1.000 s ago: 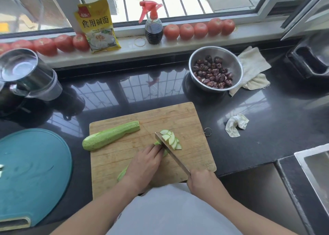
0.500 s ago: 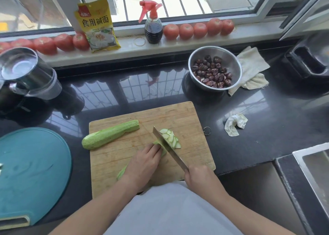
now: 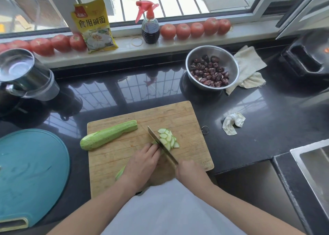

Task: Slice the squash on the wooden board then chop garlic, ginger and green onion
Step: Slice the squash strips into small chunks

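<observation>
On the wooden board (image 3: 188, 117) lie two pale green squash halves. One squash half (image 3: 108, 135) rests untouched at the board's left edge. My left hand (image 3: 142, 161) presses down on the other squash half (image 3: 120, 172), which is mostly hidden beneath it. My right hand (image 3: 188, 172) grips the handle of a knife (image 3: 161, 145), whose blade stands against my left fingertips. A fan of thin squash slices (image 3: 169, 139) lies just right of the blade. No garlic, ginger or green onion is in view.
A steel bowl of dark dates (image 3: 211, 69) stands behind the board, with a folded cloth (image 3: 249, 65) beside it. A crumpled tissue (image 3: 232, 121) lies to the right. A teal round board (image 3: 30, 174) sits left. A sink (image 3: 315, 165) is at far right. Tomatoes, a spray bottle (image 3: 150, 24) and a yellow packet (image 3: 93, 25) line the sill.
The knife has kept chopping up and down at the squash end. The pile of slices has grown slightly, and my left hand has crept a little back along the squash.
</observation>
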### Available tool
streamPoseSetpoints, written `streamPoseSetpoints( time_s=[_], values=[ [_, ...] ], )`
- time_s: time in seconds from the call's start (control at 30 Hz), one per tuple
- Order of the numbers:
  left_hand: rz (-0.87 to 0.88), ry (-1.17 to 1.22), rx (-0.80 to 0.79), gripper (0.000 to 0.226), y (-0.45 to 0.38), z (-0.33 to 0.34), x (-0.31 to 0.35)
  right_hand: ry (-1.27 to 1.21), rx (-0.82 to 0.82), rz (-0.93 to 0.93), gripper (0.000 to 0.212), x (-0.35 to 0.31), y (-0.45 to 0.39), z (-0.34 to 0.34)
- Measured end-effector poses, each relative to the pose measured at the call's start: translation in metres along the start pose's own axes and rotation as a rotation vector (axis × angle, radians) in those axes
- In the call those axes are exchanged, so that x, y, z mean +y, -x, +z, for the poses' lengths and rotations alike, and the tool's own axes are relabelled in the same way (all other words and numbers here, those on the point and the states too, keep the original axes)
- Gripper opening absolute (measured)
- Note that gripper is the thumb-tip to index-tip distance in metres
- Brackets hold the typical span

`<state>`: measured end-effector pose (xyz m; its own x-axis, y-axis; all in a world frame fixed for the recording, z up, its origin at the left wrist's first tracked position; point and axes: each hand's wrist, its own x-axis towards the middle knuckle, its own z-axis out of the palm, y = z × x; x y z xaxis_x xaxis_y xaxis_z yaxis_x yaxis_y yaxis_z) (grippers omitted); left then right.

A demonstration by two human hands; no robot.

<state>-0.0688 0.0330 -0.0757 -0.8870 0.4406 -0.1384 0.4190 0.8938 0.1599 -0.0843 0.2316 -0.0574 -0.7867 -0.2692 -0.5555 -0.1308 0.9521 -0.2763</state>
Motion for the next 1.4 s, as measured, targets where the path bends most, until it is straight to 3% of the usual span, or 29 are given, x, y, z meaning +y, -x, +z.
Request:
streamPoseSetpoints(
  time_s=[0.13,0.23,0.67,0.97,1.07,1.4],
  values=[
    [-0.006,-0.010,-0.001,0.044,0.002,0.000,0.000,-0.135,0.087,0.008,0.027,-0.007,-0.008,-0.007],
    [-0.010,0.010,0.022,0.045,0.004,0.000,-0.001,-0.098,0.112,-0.011,0.026,0.002,0.006,-0.005],
    [0.010,0.009,0.014,0.057,0.001,-0.004,-0.001,0.061,0.038,0.023,0.018,0.009,0.022,0.000],
    [-0.039,0.044,-0.020,0.043,0.003,-0.007,0.001,-0.164,0.093,0.017,0.029,-0.013,-0.005,-0.010],
    [-0.020,0.029,-0.009,0.047,0.005,-0.007,0.000,-0.087,0.064,-0.050,0.025,-0.001,0.011,-0.012],
    [-0.011,0.009,-0.007,0.053,0.003,0.000,-0.002,0.016,0.009,0.015,0.016,0.010,0.027,-0.003]
  ],
)
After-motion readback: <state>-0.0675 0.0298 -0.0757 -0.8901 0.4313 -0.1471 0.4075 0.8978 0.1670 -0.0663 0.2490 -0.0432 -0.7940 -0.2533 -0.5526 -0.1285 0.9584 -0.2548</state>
